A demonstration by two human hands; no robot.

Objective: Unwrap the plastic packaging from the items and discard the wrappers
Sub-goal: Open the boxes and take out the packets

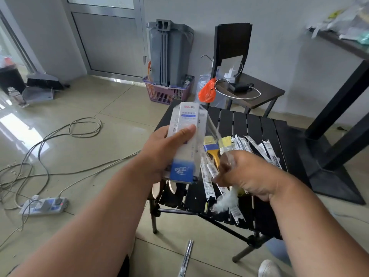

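Black slatted counter (257,124) low in the room, strewn with wrapped pens (269,150) and two yellow-handled brushes (211,148). Above its near left corner, white and blue box (185,140) upright in the left hand (159,154), grip closed around it with thumb across the front. Just beside, right hand (251,174) pinching clear plastic wrap (217,142) stretched off the box, crumpled white wrapper (225,202) below the fist.

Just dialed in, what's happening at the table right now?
A person is unwrapping a white and blue box. The left hand grips the box above the black slatted table, while the right hand pulls clear plastic film off it. Wrapped sticks and two yellow brushes lie on the table.
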